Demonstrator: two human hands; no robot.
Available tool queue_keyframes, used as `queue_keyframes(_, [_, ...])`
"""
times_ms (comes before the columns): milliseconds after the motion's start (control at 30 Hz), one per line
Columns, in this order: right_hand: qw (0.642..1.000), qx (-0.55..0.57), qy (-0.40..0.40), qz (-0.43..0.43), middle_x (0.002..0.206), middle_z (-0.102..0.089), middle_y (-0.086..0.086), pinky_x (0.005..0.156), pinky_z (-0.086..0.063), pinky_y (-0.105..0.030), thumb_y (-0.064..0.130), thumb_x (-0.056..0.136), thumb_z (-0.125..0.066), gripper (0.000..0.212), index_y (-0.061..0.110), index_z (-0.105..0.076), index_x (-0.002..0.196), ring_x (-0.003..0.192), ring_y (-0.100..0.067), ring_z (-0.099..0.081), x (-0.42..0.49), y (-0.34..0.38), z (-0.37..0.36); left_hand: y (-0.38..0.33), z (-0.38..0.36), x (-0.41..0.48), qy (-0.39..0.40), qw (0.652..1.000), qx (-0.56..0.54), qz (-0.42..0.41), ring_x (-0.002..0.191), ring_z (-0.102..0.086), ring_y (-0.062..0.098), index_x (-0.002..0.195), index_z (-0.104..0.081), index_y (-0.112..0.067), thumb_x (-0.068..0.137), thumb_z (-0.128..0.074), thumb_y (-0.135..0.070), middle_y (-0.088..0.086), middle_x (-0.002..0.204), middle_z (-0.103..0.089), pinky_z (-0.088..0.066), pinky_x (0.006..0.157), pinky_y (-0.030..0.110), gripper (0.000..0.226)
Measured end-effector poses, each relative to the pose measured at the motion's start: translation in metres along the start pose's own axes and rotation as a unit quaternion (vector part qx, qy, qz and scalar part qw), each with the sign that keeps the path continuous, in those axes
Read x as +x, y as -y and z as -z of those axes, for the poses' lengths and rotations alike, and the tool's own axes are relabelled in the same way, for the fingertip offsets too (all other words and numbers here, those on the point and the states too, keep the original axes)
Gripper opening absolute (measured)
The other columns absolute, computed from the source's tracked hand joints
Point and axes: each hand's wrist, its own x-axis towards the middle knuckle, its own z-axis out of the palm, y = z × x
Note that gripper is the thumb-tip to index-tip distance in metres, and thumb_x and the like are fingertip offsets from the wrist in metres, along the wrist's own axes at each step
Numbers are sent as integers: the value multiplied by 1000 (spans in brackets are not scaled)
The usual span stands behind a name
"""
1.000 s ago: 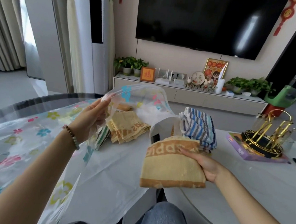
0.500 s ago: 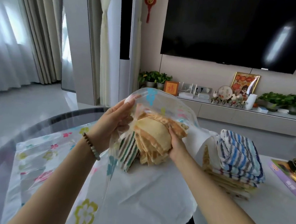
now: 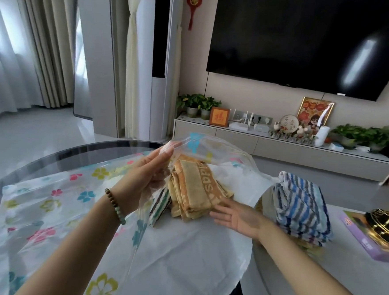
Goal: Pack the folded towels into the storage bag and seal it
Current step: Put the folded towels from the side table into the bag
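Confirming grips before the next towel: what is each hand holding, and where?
Left hand pinches the clear flower-printed plastic storage bag by the upper lip of its mouth. Right hand holds nothing; it lies open beside the folded yellow-orange towel.

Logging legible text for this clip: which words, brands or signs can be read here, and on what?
"adidas", sideways and partly covered: on the yellow towel in the storage bag.
"福": on the orange framed sign on the TV cabinet.
Too blurred to read: red hanging ornament, round plaque, purple box.
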Motion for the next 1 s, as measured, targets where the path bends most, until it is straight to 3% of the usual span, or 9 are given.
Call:
queue_keyframes(167, [995,-78,12,54,122,-66,-16,88,-57,-35,22,86,-59,44,7,-54,128,103,-27,-68,-92,47,53,8,-12,8,-36,999,0,18,43,-32,1,113,-66,-29,80,-60,-38,-13,54,-37,-27,39,9,35])
queue_keyframes(233, [986,-100,-68,112,114,-70,-14,76,-59,-29,19,83,-63,44,4,-56,124,92,-22,-71,-113,60,79,11,-16,12,-49,999,4,21,43,-32,2,115,-65,-29,81,-60,-39,-13,54,-36,-25,39,9,36])
queue_keyframes(300, [954,-133,-200,179,123,-64,-19,76,-56,-27,15,86,-64,33,5,-58,117,92,-19,-67,-119,68,107,13,-17,16,-54,998,10,18,42,-31,2,118,-63,-29,81,-58,-41,-13,56,-33,-21,40,11,39])
queue_keyframes(433, [870,-213,-415,158,146,-41,-18,106,-38,-40,25,83,-71,68,4,-38,139,130,-29,-44,-110,71,156,15,-21,20,-52,998,12,17,41,-26,1,119,-60,-27,83,-55,-42,-12,54,-30,-16,40,12,39])
queue_keyframes(533, [885,-190,-421,61,146,-42,-17,107,-39,-46,39,79,-73,84,2,-32,143,130,-34,-45,-97,62,175,15,-22,21,-56,998,15,13,41,-25,1,116,-60,-29,83,-55,-41,-12,53,-30,-14,42,14,36])
queue_keyframes(633, [886,-182,-425,39,139,-51,-17,106,-41,-45,43,74,-76,80,-3,-47,133,124,-34,-51,-85,58,179,14,-19,20,-59,998,9,16,40,-27,1,109,-68,-32,85,-55,-39,-13,52,-33,-15,41,13,28])
queue_keyframes(767, [881,-180,-438,12,143,-47,-18,105,-41,-42,43,69,-80,87,-4,-44,133,128,-35,-47,-75,58,177,14,-11,20,-55,998,-3,24,39,-29,1,114,-65,-30,83,-58,-40,-12,52,-37,-23,35,8,33])
queue_keyframes(900, [868,-183,-462,15,131,-56,-21,95,-48,-41,38,66,-84,81,-6,-50,125,116,-37,-56,-71,57,177,16,-4,20,-44,998,-19,35,39,-33,1,114,-65,-28,81,-61,-39,-11,53,-41,-30,34,7,35])
queue_keyframes(1000, [856,-198,-476,34,130,-56,-21,79,-43,-33,35,72,-80,70,-6,-51,121,113,-36,-55,-72,58,173,17,-2,20,-46,998,-16,35,39,-33,1,104,-69,-31,80,-63,-41,-11,53,-41,-30,34,7,27])
